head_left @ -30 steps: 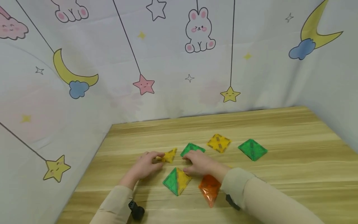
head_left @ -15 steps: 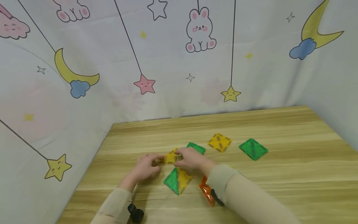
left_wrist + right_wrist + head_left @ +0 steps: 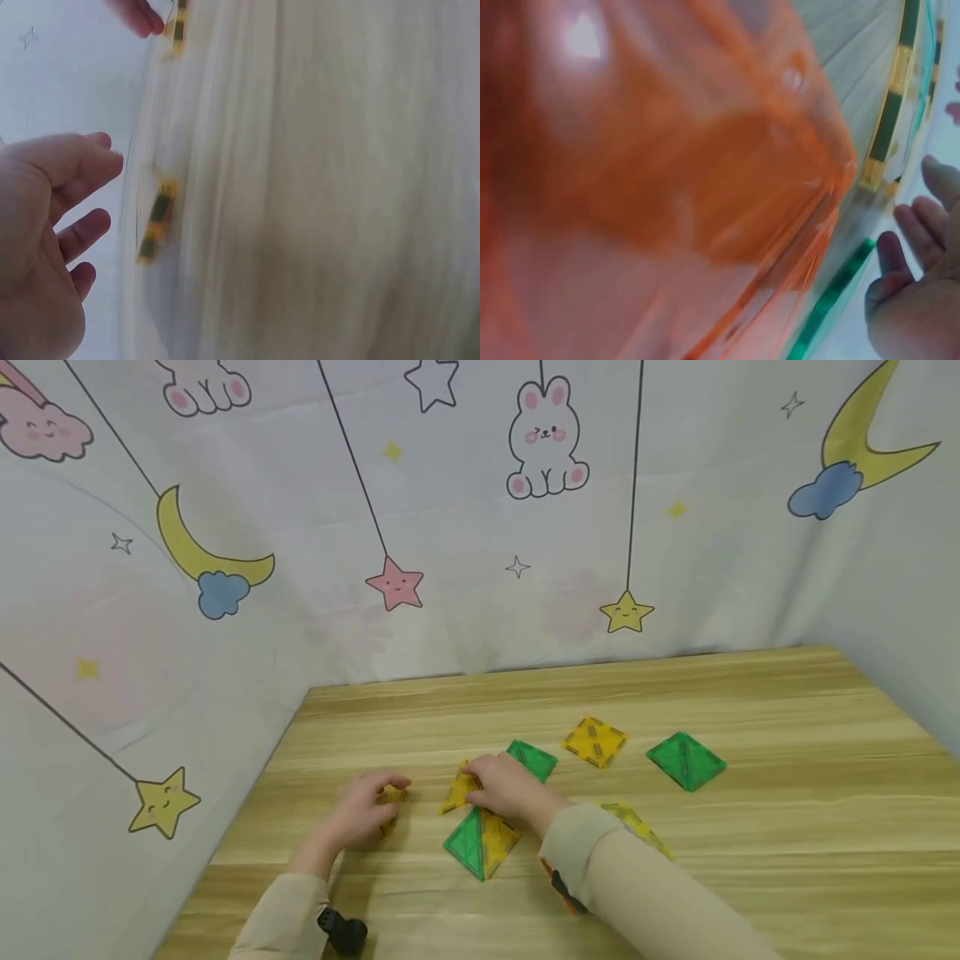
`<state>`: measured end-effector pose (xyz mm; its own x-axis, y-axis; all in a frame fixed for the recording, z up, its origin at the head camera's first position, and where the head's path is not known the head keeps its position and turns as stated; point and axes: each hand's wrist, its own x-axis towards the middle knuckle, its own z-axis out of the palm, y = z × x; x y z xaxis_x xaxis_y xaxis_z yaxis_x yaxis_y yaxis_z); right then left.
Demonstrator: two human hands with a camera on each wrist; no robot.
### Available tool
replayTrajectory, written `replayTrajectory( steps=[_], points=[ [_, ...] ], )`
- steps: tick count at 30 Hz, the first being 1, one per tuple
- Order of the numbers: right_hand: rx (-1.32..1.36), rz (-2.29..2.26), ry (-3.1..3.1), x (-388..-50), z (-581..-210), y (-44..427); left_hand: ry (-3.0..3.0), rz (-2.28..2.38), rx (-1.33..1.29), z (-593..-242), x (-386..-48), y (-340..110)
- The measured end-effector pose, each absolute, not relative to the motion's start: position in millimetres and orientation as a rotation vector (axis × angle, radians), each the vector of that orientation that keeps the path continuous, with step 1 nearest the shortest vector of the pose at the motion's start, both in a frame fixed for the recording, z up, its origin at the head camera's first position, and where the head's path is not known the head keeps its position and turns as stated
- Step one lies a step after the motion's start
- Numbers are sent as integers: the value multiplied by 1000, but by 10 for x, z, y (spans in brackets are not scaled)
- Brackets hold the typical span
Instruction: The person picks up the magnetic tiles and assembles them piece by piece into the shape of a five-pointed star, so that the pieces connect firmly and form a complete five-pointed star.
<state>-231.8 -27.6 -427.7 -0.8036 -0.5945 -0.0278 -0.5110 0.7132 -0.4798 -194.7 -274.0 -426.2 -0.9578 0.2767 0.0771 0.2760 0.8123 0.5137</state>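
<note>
In the head view my left hand (image 3: 358,814) curls its fingers and thumb round a yellow triangular tile (image 3: 390,810) at the table's left. The left wrist view shows this tile (image 3: 157,221) edge-on beside the left hand (image 3: 41,247). My right hand (image 3: 510,787) holds its thumb and fingertips at the right edge of another yellow triangle (image 3: 456,791). Just below lie a green triangle (image 3: 467,843) and a yellow triangle (image 3: 497,843) side by side, forming a diamond. In the right wrist view the right hand (image 3: 922,285) is partly in frame.
Behind the right hand lies a green tile (image 3: 534,760). Farther right are a yellow diamond (image 3: 595,742) and a green diamond (image 3: 686,762). A yellow tile (image 3: 637,828) and an orange piece (image 3: 667,180) lie by the right sleeve. A patterned cloth (image 3: 450,635) hangs behind the table.
My left hand has moved left with a yellow triangle, leaving a gap to the other one. My right hand has shifted left from the green tile to that other yellow triangle.
</note>
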Motion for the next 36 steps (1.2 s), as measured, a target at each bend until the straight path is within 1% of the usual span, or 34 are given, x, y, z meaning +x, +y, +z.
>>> replayTrajectory(
  steps=[4,7,17,24,28,36],
  points=[
    [-918,-672,2699,-2307,-4273,-352,3024,735,367,-4309,-1916,-2887],
    [-945,-637,2669,-2300,-4256,-391,3015,721,348,-4343,-1907,-2906],
    [-998,-605,2574,-2277,-4225,-431,2983,714,470,-4387,-1958,-2652],
    [-993,-624,2538,-2281,-4217,-422,2994,649,447,-4360,-1967,-2536],
    [-972,-675,2532,-2304,-4201,-330,3024,577,436,-4363,-1999,-2491],
    [-929,-673,2541,-2345,-4145,8,3047,529,327,-4362,-2087,-2502]
  ],
)
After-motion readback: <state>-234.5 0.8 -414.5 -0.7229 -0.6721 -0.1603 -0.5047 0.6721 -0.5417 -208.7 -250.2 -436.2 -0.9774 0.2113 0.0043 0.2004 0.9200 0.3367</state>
